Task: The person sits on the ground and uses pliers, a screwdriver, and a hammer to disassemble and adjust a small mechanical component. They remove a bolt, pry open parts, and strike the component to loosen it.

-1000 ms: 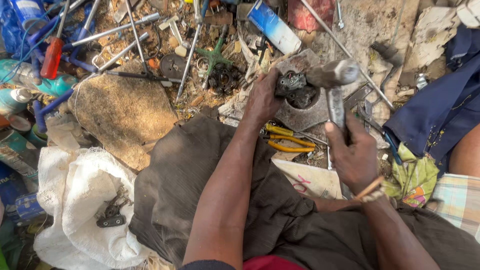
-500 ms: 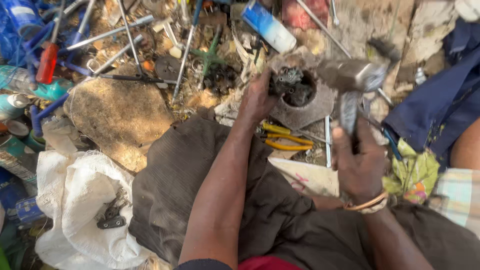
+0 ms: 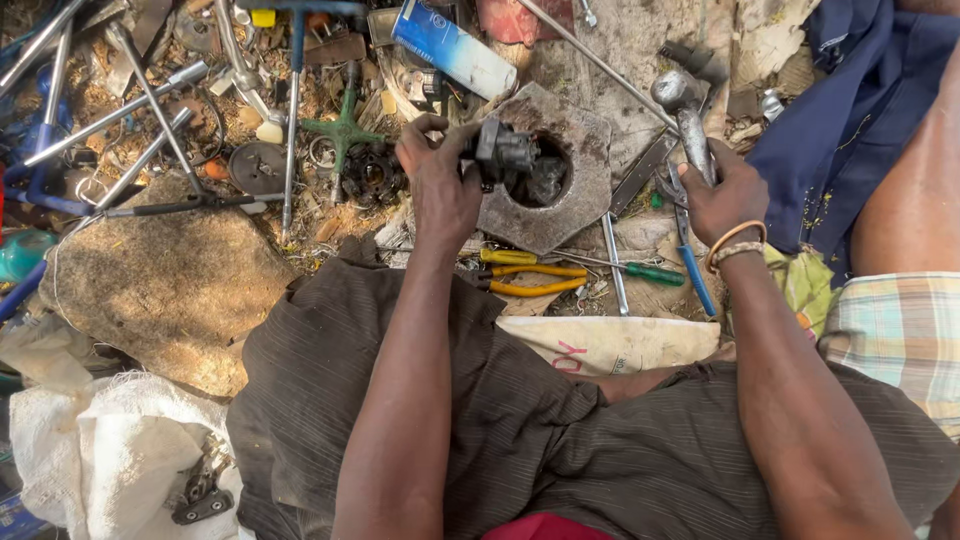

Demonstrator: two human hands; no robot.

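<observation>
My left hand (image 3: pixel 438 180) grips a small black metal part (image 3: pixel 503 152) at the left rim of a thick grey metal plate (image 3: pixel 580 140) with a round hole in its middle. The part sits partly over the hole. My right hand (image 3: pixel 728 192) holds a steel hammer (image 3: pixel 686 112) by its handle, head up, just right of the plate and clear of it. A band circles that wrist.
Yellow-handled pliers (image 3: pixel 530 278) and a green-handled screwdriver (image 3: pixel 650 272) lie below the plate. A blue and white can (image 3: pixel 455 48), long wrenches (image 3: pixel 150 110), a black gear (image 3: pixel 372 175) and a flat stone (image 3: pixel 170 280) crowd the left. Another person's leg (image 3: pixel 910 200) is at right.
My right hand has drawn the hammer away from over the plate to its right side. My left hand has shifted the black part on the plate's rim.
</observation>
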